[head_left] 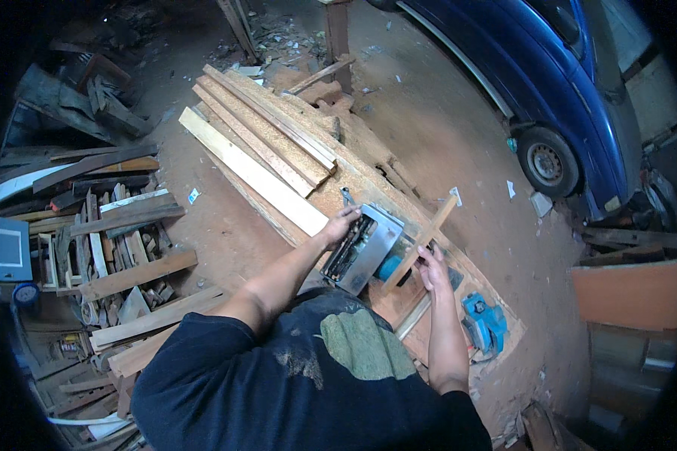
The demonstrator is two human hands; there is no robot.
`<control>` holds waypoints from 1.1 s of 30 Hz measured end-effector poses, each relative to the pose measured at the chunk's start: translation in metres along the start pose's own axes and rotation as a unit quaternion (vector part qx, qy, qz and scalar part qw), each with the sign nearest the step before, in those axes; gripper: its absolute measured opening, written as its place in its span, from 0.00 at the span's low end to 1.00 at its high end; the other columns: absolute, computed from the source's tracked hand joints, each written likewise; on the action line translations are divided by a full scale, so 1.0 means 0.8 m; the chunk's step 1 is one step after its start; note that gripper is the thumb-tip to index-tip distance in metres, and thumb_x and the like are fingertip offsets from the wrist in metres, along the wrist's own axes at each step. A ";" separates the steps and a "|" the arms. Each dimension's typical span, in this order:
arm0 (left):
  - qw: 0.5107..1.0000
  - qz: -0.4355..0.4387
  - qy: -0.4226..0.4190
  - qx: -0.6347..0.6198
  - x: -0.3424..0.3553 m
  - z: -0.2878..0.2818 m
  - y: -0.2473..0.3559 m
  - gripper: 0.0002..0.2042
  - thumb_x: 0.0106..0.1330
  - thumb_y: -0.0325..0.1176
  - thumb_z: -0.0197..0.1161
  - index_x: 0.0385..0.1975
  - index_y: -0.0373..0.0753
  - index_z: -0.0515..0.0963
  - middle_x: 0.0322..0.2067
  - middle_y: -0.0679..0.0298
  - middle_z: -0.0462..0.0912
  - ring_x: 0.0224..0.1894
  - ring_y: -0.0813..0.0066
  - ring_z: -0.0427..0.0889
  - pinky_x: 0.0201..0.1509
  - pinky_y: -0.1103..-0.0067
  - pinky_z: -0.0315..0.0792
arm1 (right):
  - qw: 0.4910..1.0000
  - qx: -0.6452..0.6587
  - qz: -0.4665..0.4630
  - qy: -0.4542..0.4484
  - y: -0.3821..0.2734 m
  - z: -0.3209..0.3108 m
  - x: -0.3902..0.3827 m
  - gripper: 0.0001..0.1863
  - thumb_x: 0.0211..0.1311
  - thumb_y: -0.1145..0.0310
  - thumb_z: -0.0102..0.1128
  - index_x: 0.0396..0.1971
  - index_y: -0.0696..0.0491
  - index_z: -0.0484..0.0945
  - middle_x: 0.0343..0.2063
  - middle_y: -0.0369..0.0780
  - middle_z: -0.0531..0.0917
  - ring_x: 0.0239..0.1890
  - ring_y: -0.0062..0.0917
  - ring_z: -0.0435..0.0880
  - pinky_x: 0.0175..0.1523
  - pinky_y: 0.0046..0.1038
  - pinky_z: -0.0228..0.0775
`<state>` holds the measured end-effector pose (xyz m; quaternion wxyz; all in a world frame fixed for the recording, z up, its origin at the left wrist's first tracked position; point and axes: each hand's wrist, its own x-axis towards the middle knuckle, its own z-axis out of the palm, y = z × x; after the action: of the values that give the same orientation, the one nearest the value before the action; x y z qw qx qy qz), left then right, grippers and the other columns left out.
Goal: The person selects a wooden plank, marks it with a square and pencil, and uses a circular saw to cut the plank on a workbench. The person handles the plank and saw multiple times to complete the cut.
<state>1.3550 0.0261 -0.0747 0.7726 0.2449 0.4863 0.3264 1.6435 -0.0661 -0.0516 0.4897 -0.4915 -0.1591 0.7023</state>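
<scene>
On the workbench point(496, 307) before me lies a tool with a flat silver metal plate point(380, 252), a dark open slot along its left side and a teal part point(389, 267) beside it. My left hand point(344, 225) is closed on the upper left edge of this metal-plated tool. A narrow wooden strip point(433, 225) stands across the tool's right side. Curled against that strip are the fingers of my right hand point(432, 268), next to a dark part; the exact grip is partly hidden. The tool's exact kind cannot be made out.
Long boards point(259, 169) lie on the bench's far left, among sawdust. A teal power tool point(484, 323) sits at the near right corner. Scrap timber point(139, 267) is heaped at left. A blue vehicle point(534, 83) stands at far right, with an orange-brown panel point(630, 295) nearer.
</scene>
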 end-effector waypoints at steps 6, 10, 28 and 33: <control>1.000 -0.008 -0.013 -0.010 0.005 -0.031 -0.015 0.15 0.76 0.37 0.53 0.59 0.45 0.74 0.29 0.73 0.79 0.26 0.86 0.75 0.25 0.86 0.67 | 0.999 -0.016 0.019 -0.034 -0.002 -0.001 0.014 0.31 0.62 0.69 0.67 0.64 0.54 0.66 0.48 0.39 0.79 0.47 0.28 0.82 0.53 0.36 0.77; 0.998 -0.026 -0.047 -0.020 0.000 -0.022 0.000 0.10 0.76 0.38 0.51 0.49 0.44 0.76 0.29 0.74 0.76 0.26 0.85 0.71 0.26 0.86 0.64 | 1.000 -0.006 -0.003 -0.019 0.008 0.005 0.000 0.32 0.62 0.69 0.68 0.64 0.55 0.65 0.49 0.39 0.79 0.48 0.30 0.82 0.55 0.37 0.77; 0.996 -0.009 -0.014 0.088 -0.013 0.020 -0.008 0.20 0.78 0.51 0.45 0.46 0.42 0.77 0.30 0.67 0.81 0.22 0.81 0.76 0.26 0.84 0.72 | 0.997 -0.041 0.020 -0.065 0.001 0.018 0.004 0.30 0.59 0.67 0.71 0.60 0.56 0.72 0.48 0.38 0.81 0.53 0.25 0.79 0.54 0.31 0.76; 0.999 0.045 0.021 0.016 -0.002 0.004 -0.007 0.15 0.78 0.45 0.48 0.52 0.43 0.73 0.43 0.66 0.80 0.44 0.72 0.80 0.45 0.71 0.79 | 0.990 0.027 0.043 -0.133 0.008 0.011 0.011 0.26 0.68 0.54 0.60 0.59 0.54 0.73 0.48 0.40 0.82 0.52 0.27 0.80 0.57 0.35 0.73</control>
<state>1.3588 0.0207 -0.0763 0.7426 0.2717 0.4963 0.3583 1.6327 -0.0594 -0.0570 0.4469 -0.3871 -0.1827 0.7856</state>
